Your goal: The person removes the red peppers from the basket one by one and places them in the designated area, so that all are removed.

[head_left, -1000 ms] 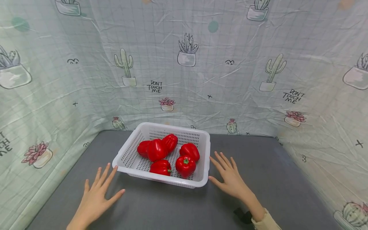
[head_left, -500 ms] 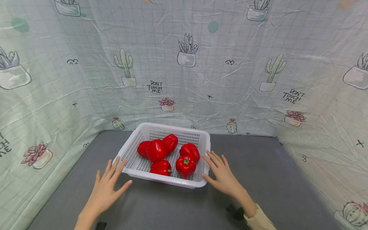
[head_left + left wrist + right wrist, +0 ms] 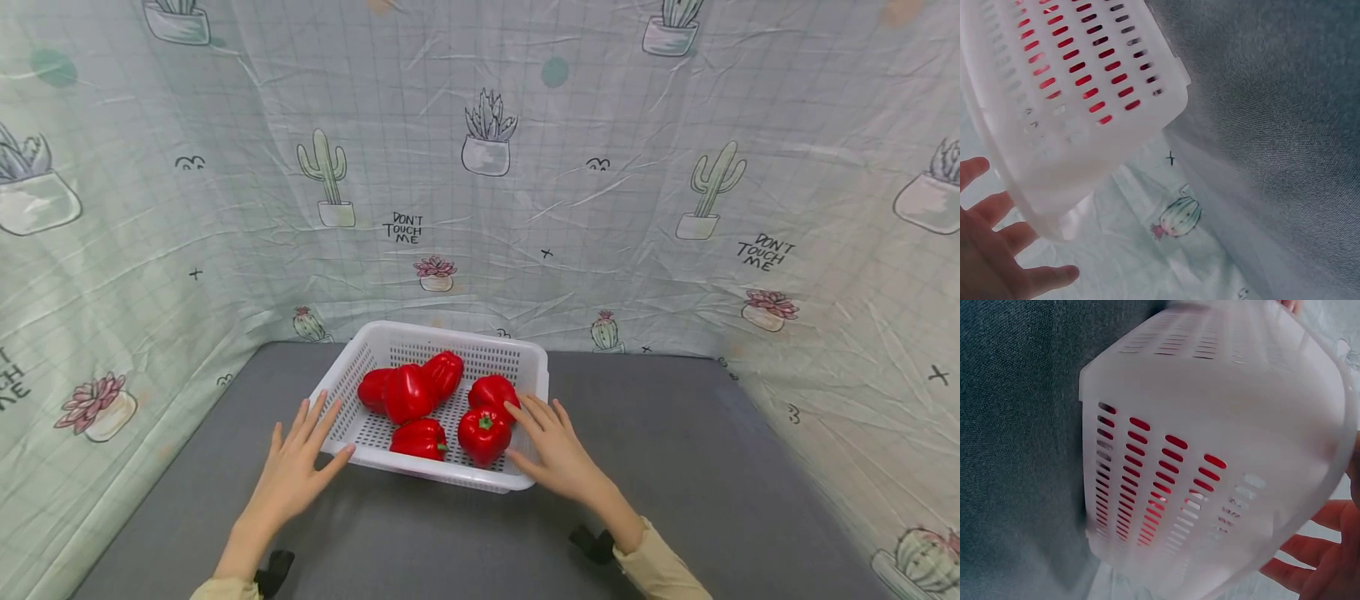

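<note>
On the grey bench (image 3: 420, 542), near the back where it meets the cactus-print cloth (image 3: 600, 208), the white slotted basket (image 3: 435, 469) sits just as it did a second ago, and the six red peppers in it lie unchanged: three bunched toward the left and back, one front pepper (image 3: 418, 439) on its side, and two at the right, the nearer right pepper (image 3: 484, 435) with its green stem facing up.

What has changed is the person's hands, which have come inward from both sides. The left hand (image 3: 292, 473), earlier out over the bench short of the basket's near left corner, now has its fingertips overlapping that corner's rim. The right hand (image 3: 558, 454), earlier just off the right side, now reaches across the right rim, its fingertips overlapping the farther right pepper (image 3: 492, 392) from the head view. Both have their fingers spread and hold nothing, well apart from each other with the basket between; whether either touches it I cannot tell.

More of the left forearm has come into view, with its cream left sleeve (image 3: 227, 590) and a black piece (image 3: 276, 572) beside the wrist.
</note>
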Demonstrator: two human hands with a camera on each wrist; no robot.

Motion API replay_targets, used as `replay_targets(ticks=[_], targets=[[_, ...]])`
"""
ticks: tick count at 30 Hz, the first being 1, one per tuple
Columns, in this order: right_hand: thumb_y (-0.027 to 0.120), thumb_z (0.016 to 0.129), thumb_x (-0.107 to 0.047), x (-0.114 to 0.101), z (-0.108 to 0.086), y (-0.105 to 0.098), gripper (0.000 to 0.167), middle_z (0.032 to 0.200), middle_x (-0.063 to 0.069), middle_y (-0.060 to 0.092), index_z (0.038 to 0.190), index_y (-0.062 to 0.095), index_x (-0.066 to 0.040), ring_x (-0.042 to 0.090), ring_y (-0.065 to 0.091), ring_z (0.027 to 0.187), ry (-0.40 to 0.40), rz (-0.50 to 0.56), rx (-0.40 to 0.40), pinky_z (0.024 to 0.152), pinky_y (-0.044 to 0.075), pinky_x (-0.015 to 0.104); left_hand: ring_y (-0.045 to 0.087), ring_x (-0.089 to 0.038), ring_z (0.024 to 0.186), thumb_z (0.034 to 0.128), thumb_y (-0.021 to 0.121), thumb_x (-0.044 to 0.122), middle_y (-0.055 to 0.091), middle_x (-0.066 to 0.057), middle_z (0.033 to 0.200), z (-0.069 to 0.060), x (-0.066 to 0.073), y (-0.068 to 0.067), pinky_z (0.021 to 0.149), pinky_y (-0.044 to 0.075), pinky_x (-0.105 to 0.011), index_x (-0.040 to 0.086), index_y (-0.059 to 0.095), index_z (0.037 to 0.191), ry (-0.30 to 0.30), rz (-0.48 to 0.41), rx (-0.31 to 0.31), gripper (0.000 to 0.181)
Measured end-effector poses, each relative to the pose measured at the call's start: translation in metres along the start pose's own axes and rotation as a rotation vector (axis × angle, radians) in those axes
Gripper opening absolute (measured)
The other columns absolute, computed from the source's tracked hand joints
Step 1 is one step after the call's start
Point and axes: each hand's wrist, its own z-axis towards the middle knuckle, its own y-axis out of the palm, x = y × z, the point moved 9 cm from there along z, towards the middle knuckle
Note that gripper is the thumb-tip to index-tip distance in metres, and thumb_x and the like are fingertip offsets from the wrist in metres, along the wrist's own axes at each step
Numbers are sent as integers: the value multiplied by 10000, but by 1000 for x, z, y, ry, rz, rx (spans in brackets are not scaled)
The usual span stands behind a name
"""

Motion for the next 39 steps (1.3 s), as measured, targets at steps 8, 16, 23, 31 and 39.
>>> replay_targets(ticks=[8,16,23,31,39], targets=[[704,726,-336,-4,11,4,700,1392,106,387,1334,412,-150,279,364,1263,-24,-20,-16,1030,201,592,134,-384,1353,814,560,433,230,-149,1469,16,-3,9,980,87,-686,192,287,1404,13,35,-27,694],[730,701,-333,-6,21,11,761,1405,105,366,1355,381,-163,284,348,1269,-54,4,-78,1031,200,595,154,-424,1332,827,541,432,233,-183,1459,32,-14,17,970,82,-695,147,327,1385,15,67,-58,662],[735,682,-369,-8,29,20,792,1396,93,374,1359,370,-180,262,340,1267,-59,-30,-147,1040,204,574,145,-434,1327,816,547,432,221,-208,1455,40,-24,21,977,61,-695,154,319,1387,-8,102,-79,675],[757,623,-420,-8,40,34,841,1388,38,379,1349,369,-251,212,325,1271,-83,-82,-234,1058,180,557,164,-442,1315,817,534,449,215,-236,1448,41,-27,23,980,82,-688,151,342,1376,-6,152,-75,663],[737,630,-463,-8,46,47,804,1356,24,402,1326,402,-242,216,317,1251,-127,-117,-277,1044,214,547,199,-450,1298,810,551,425,267,-240,1424,40,-25,21,975,107,-686,130,381,1356,12,161,-52,643]])
